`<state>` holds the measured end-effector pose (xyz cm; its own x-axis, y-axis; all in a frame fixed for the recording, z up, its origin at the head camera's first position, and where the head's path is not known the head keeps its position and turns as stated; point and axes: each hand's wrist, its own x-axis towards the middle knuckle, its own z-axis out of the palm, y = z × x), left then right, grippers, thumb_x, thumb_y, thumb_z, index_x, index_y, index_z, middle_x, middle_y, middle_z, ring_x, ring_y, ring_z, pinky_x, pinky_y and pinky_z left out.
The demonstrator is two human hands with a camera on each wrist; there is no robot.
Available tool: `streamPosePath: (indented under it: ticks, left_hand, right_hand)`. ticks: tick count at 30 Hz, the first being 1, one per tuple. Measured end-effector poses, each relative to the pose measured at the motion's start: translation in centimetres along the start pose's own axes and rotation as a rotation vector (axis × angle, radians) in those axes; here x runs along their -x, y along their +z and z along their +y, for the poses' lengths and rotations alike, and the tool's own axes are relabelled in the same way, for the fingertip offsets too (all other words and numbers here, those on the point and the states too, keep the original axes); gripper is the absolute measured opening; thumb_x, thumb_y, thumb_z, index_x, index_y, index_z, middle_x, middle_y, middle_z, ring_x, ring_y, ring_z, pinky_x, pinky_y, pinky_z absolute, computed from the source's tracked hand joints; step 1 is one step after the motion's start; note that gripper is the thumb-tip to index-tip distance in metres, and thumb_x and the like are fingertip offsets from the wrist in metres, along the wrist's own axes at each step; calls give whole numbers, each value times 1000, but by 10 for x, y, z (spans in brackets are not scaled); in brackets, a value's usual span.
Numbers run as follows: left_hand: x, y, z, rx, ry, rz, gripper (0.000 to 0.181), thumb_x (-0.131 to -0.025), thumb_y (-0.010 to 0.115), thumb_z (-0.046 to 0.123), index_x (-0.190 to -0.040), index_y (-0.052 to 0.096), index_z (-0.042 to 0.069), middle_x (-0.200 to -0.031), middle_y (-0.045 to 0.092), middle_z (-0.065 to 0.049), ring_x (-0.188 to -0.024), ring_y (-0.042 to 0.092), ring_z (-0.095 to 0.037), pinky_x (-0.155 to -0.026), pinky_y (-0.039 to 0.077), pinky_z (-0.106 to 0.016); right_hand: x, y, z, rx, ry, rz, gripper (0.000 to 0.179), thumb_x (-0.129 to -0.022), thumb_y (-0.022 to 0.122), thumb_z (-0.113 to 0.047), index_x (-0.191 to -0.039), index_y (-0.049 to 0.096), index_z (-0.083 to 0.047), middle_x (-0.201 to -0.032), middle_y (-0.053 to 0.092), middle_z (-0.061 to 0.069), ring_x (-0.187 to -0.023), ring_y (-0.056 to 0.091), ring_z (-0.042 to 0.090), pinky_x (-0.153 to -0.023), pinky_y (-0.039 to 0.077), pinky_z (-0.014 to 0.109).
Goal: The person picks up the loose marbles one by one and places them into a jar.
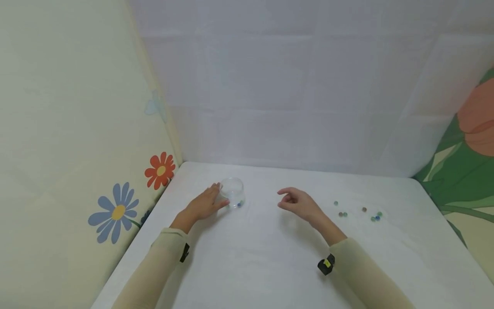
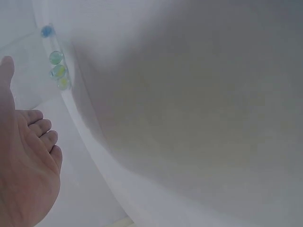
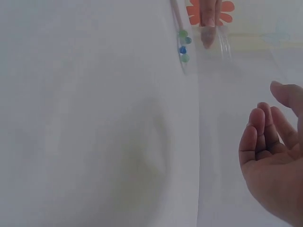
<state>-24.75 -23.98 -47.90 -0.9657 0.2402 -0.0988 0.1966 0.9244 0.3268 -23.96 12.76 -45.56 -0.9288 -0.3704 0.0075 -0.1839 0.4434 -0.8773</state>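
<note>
Green, blue, brown glass marbles [image 1: 364, 209] — three o'clock from the nearer right hand [image 1: 302, 205].
Thumb parted, it holds nothing visible; round clear plastic cup [image 1: 232, 192] at nine o'clock — left hand [image 1: 203, 204], extended, touching it.

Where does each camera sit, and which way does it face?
Head: worn on the head, facing forward and down at the white table; left hand, right hand and sleeves show.
Left wrist: on the left wrist, looking at marbles in the clear cup; the left hand's palm and fingers show.
Right wrist: on the right wrist, looking towards the clear cup and red flower; the right hand and part of the left show.
Shared: both wrist views include the cup's marbles.
</note>
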Motion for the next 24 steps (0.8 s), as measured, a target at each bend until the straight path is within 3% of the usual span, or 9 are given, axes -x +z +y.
streamPosePath:
  ticks: [10,19,24]
  left_hand:
    - [1,-3,0,-2,10,3,96,-98,43,70,-160,19,0,-168,18,-17,-155,16,-36,-124,20,-54]
    - [0,-4,1,-9,5,-1,98,-98,42,71,-160,20,0,-168,17,-16,-155,15,-35,-124,19,-53]
    - [0,-3,1,-10,-8,-5,97,-97,42,71,-160,19,1,-168,17,-15,-156,14,-34,-125,19,-52]
  right_hand:
    - [25,-30,34,44,-9,-28,45,-94,74,-22,-136,62,-10,-98,68,3,-91,63,18,-80,53,30]
    - [46,-60,57,106,42,-97,48,-95,73,-24,-140,61,-14,-100,65,2,-93,59,19,-78,52,29]
    - [58,-82,75,133,64,-94,52,-94,74,-28,-142,59,-13,-101,65,3,-92,58,19,-75,51,28]
